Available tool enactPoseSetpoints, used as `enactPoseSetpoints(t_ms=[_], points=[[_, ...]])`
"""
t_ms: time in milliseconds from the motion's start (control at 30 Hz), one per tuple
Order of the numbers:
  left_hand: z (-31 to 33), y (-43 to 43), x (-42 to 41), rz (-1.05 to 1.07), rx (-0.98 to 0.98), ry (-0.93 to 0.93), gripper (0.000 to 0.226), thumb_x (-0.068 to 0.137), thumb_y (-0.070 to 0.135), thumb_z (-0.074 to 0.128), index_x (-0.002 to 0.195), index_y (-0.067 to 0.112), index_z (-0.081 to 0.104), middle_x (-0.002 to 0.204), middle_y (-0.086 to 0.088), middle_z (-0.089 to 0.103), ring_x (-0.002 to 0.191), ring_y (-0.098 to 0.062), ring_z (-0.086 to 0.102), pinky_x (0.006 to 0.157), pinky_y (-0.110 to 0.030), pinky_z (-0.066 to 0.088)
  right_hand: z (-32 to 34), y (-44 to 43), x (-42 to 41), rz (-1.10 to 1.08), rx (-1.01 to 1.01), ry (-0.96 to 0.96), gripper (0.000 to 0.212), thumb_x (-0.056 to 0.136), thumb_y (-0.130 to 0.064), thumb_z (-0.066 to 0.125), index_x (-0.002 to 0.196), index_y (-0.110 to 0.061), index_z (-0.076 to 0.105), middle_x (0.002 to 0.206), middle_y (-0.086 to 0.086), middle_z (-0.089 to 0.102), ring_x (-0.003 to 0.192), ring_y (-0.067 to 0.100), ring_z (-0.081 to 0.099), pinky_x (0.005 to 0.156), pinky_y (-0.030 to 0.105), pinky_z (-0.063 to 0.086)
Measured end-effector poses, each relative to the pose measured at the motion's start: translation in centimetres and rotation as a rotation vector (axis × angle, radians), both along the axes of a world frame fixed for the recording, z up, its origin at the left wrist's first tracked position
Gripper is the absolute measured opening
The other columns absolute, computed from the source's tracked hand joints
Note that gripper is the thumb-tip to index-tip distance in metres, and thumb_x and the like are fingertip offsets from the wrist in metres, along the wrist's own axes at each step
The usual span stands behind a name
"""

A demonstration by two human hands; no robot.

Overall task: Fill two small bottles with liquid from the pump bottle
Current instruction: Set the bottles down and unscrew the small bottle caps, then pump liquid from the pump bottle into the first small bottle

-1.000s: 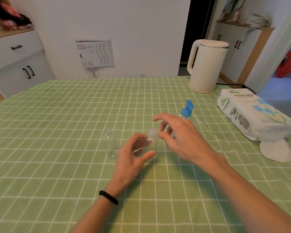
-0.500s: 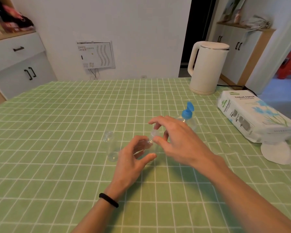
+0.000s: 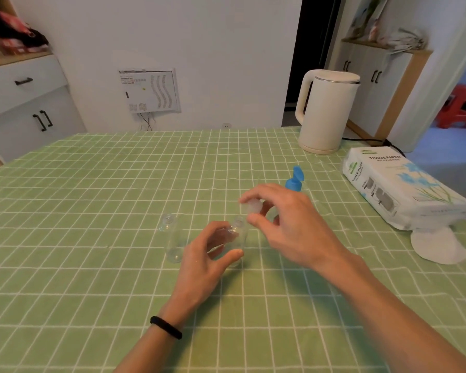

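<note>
The right hand (image 3: 288,224) pinches a small white cap (image 3: 253,206) between thumb and fingertips, just above the open neck of a clear small bottle (image 3: 238,239). The left hand (image 3: 207,262) curls around that bottle, upright on the green checked tabletop (image 3: 92,211). A 2nd clear bottle (image 3: 171,242) stands just left; the blue-topped pump bottle (image 3: 295,179) sits behind the right hand.

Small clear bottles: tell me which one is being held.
The right-hand small bottle, gripped by the left hand while the right hand lifts its cap. The other small bottle stands alone, untouched, to its left.
</note>
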State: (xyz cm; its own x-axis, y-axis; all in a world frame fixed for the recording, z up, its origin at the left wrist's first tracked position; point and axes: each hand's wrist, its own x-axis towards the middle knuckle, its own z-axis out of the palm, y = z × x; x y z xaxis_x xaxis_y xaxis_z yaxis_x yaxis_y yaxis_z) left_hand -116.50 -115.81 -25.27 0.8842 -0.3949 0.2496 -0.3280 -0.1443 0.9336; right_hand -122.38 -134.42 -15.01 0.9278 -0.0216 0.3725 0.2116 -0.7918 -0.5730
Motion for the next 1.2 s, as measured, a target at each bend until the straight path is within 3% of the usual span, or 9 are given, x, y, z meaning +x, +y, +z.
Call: enactPoseSetpoints(t_ms=[167,267,467,567,667,767,867,1033,1200], points=[[-0.3,0.4,0.0,-0.009,-0.025,0.015,0.048,0.077,0.038,0.083,0.122,0.034,0.064,0.121,0.012,0.077,0.117,-0.003,0.071,0.104,-0.023,0.056,-2.2,-6.6,-3.9,-0.301,0.107,0.055,0.021,0.094,-0.019,0.082,0.109,-0.031,0.074,0.103,-0.022,0.074,0.09,-0.004,0.07,0.07,0.01,0.051],[-0.4,0.4,-0.1,-0.017,-0.042,0.025,0.05,0.075,0.045,0.082,0.122,0.038,0.064,0.122,0.018,0.076,0.117,-0.002,0.071,0.101,-0.017,0.055,-4.5,-10.4,-6.4,-0.542,0.038,0.19,0.026,0.091,-0.019,0.087,0.115,-0.025,0.078,0.106,-0.007,0.079,0.088,0.004,0.07,0.076,0.023,0.05],[-0.8,0.6,0.1,-0.027,-0.048,0.039,0.053,0.077,0.035,0.083,0.126,0.031,0.065,0.125,0.011,0.076,0.119,-0.007,0.072,0.105,-0.026,0.056,-7.7,-12.2,-8.1,-0.62,0.013,0.307,0.024,0.087,-0.025,0.091,0.107,-0.031,0.078,0.09,-0.018,0.074,0.082,-0.004,0.067,0.076,0.028,0.057],[-0.8,0.6,0.0,-0.02,-0.058,0.044,0.052,0.078,0.032,0.084,0.126,0.029,0.066,0.124,0.01,0.077,0.12,-0.009,0.072,0.105,-0.029,0.057,-8.2,-12.3,-7.7,-0.604,-0.003,0.333,0.029,0.085,-0.026,0.093,0.109,-0.029,0.078,0.092,-0.02,0.072,0.081,-0.006,0.066,0.067,0.014,0.046],[-0.7,0.6,-0.1,-0.013,-0.065,0.048,0.051,0.078,0.033,0.084,0.125,0.028,0.066,0.123,0.011,0.077,0.12,-0.01,0.072,0.105,-0.03,0.057,-7.8,-12.2,-7.5,-0.575,-0.023,0.383,0.045,0.082,-0.033,0.095,0.123,-0.025,0.076,0.096,-0.019,0.069,0.082,-0.002,0.066,0.069,0.017,0.047],[-0.7,0.5,-0.2,-0.014,-0.071,0.047,0.052,0.077,0.036,0.083,0.126,0.028,0.067,0.124,0.011,0.077,0.12,-0.009,0.072,0.105,-0.025,0.056,-6.5,-11.7,-6.9,-0.588,-0.046,0.385,0.062,0.086,-0.046,0.088,0.14,-0.024,0.066,0.123,-0.008,0.071,0.095,0.008,0.067,0.085,0.03,0.053],[-0.7,0.4,-0.2,-0.012,-0.082,0.061,0.056,0.075,0.039,0.083,0.126,0.027,0.066,0.124,0.012,0.077,0.12,-0.01,0.072,0.104,-0.022,0.056,-4.7,-10.6,-5.0,-0.484,0.1,0.176,0.055,0.097,-0.049,0.071,0.145,-0.022,0.062,0.135,-0.009,0.067,0.109,0.008,0.065,0.088,0.025,0.052],[-0.8,0.5,-0.2,-0.005,-0.088,0.085,0.057,0.076,0.032,0.083,0.129,0.023,0.065,0.126,0.007,0.076,0.122,-0.011,0.071,0.104,-0.022,0.056,-3.0,-8.9,-0.2,-0.117,0.362,0.213,0.064,0.106,-0.022,0.069,0.164,-0.028,0.042,0.161,-0.018,0.047,0.145,-0.001,0.044,0.116,0.03,0.04],[-0.7,0.6,-0.2,-0.009,-0.078,0.08,0.054,0.079,0.028,0.084,0.129,0.024,0.065,0.127,0.007,0.076,0.123,-0.012,0.071,0.105,-0.026,0.057,-3.2,-9.4,2.8,-0.011,0.308,0.326,0.074,0.096,-0.007,0.078,0.159,-0.026,0.043,0.133,-0.034,0.053,0.112,-0.028,0.056,0.102,0.016,0.047]])
